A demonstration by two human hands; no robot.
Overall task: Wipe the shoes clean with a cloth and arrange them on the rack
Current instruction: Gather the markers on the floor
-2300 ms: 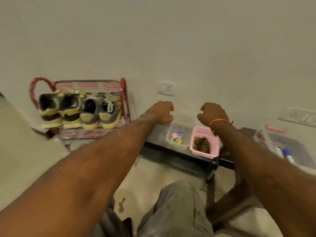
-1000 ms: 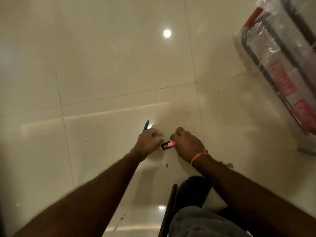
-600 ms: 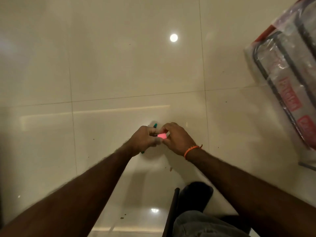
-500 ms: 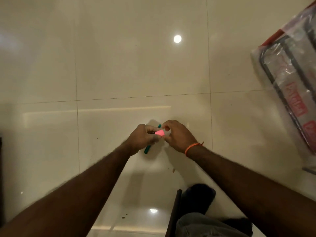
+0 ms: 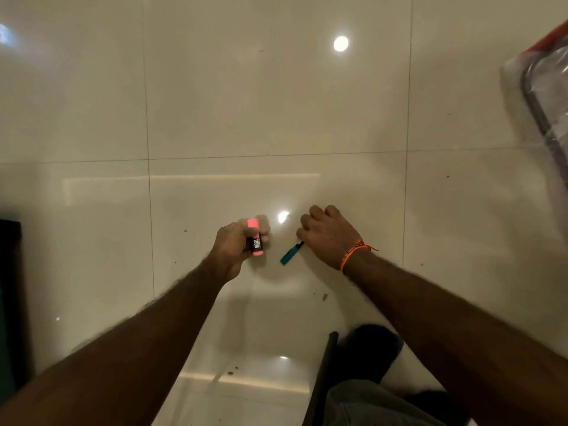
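No shoes and no cloth are in sight. I look down at a glossy tiled floor. My left hand [image 5: 233, 245] grips a short pink marker [image 5: 255, 238] with a black label, its cap pointing away from me. My right hand [image 5: 330, 238], with an orange thread at the wrist, has its fingers curled over one end of a teal pen [image 5: 290, 254] that sticks out below it toward me. The two hands are a short way apart.
A plastic-wrapped metal frame with red trim [image 5: 544, 96] lies at the right edge. A dark object [image 5: 9, 302] stands at the left edge. A dark chair leg [image 5: 324, 373] and my knee [image 5: 368, 404] are at the bottom. Small crumbs dot the floor tiles [image 5: 276, 103].
The view dropped from the shoe rack and table to the floor. My hands were together on the pink marker; now they have parted, pink marker in the left, teal pen at the right.
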